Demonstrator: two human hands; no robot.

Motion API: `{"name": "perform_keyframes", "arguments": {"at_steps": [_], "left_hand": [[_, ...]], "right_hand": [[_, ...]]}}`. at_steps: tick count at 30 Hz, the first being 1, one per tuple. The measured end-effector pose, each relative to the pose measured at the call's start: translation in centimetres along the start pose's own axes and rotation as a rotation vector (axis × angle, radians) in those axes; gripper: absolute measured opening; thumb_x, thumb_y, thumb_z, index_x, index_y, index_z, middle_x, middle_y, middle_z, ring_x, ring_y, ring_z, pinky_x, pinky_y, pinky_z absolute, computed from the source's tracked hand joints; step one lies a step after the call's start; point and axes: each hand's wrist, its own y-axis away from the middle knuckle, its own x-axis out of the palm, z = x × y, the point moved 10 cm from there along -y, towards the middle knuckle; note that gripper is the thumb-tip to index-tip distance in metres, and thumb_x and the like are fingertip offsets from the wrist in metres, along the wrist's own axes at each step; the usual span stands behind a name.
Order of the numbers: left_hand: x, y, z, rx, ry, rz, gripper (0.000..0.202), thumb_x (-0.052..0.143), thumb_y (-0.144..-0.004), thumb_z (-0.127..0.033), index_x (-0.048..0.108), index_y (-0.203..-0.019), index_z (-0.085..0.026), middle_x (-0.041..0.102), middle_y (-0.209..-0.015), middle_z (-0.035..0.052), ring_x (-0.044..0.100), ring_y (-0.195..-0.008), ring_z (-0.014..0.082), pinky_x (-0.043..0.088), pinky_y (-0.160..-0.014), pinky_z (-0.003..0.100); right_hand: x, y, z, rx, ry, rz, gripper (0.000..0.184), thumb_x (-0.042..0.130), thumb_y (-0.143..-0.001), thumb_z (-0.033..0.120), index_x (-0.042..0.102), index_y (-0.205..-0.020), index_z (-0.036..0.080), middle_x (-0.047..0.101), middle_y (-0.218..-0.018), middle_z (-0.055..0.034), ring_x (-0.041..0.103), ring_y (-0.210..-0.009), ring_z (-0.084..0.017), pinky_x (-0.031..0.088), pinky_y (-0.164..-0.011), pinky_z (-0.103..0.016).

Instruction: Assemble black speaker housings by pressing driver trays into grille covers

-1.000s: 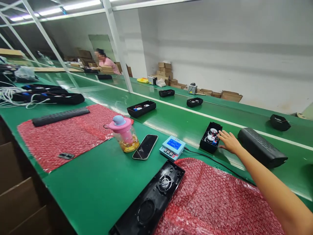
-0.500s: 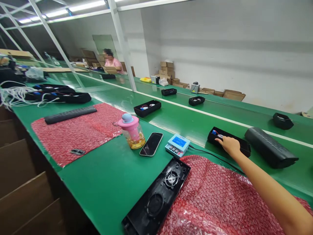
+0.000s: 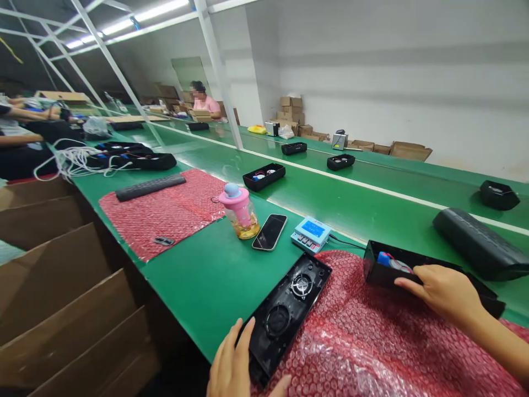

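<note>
My right hand (image 3: 448, 289) grips the near wall of an open black speaker housing (image 3: 374, 267), thumb outside and fingers over the rim. Inside that housing lie a blue part, red wires and a round silvery part. It is over the far edge of the red bubble wrap (image 3: 351, 336). My left hand (image 3: 233, 364) is at the near end of a black speaker panel (image 3: 285, 309), its fingers stretched and apart. The panel shows two round openings, one with a silvery grille, and lies partly on the wrap. Whether the left fingers touch it is unclear.
A blue tester (image 3: 311, 234) with a cable, a phone (image 3: 270, 231) and a pink-lidded jar (image 3: 242, 212) stand ahead. A closed black speaker (image 3: 479, 242) lies at right. Other housings (image 3: 264, 176) sit along the green belt. Cardboard (image 3: 61, 309) lines the left; people sit farther off.
My right hand has pulled the speaker housing off the belt toward me, over the bubble wrap. My left hand has come into view beside the panel. The view has turned slightly left.
</note>
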Motion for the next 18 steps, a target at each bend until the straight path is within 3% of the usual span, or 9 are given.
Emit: {"name": "perform_keyframes", "arguments": {"at_steps": [4, 10, 18], "left_hand": [[2.1, 0.9, 0.4, -0.091, -0.047, 0.071, 0.087, 0.057, -0.072, -0.054, 0.019, -0.142, -0.017, 0.031, -0.14, 0.02, 0.035, -0.124, 0.0403, 0.04, -0.093, 0.058], [2.9, -1.0, 0.4, -0.11, 0.028, 0.156, 0.075, 0.054, -0.077, -0.048, 0.026, -0.138, -0.015, 0.048, -0.123, 0.016, 0.044, -0.114, 0.0343, 0.039, -0.094, 0.053], [0.8, -0.6, 0.8, -0.156, 0.183, -0.085, 0.077, 0.06, -0.07, -0.054, 0.034, -0.13, -0.014, 0.049, -0.118, 0.0168, 0.045, -0.11, 0.0354, 0.039, -0.093, 0.055]], "right_hand": [[-2.9, 4.1, 4.4, -0.121, -0.047, -0.175, 0.058, 0.028, -0.09, 0.062, 0.049, -0.054, 0.02, 0.051, -0.048, -0.0012, 0.05, -0.046, -0.015, 0.023, -0.051, -0.028], [-3.5, 9.1, 9.2, -0.183, -0.177, -0.195, 0.051, 0.035, -0.09, 0.057, 0.051, -0.059, 0.02, 0.053, -0.054, -0.0022, 0.048, -0.054, -0.017, 0.026, -0.06, -0.031], [-2.7, 12.3, 10.9, -0.154, -0.268, -0.161, 0.02, 0.063, -0.075, 0.034, 0.052, -0.065, 0.021, 0.054, -0.06, -0.0002, 0.045, -0.06, -0.018, 0.022, -0.06, -0.032]]}}
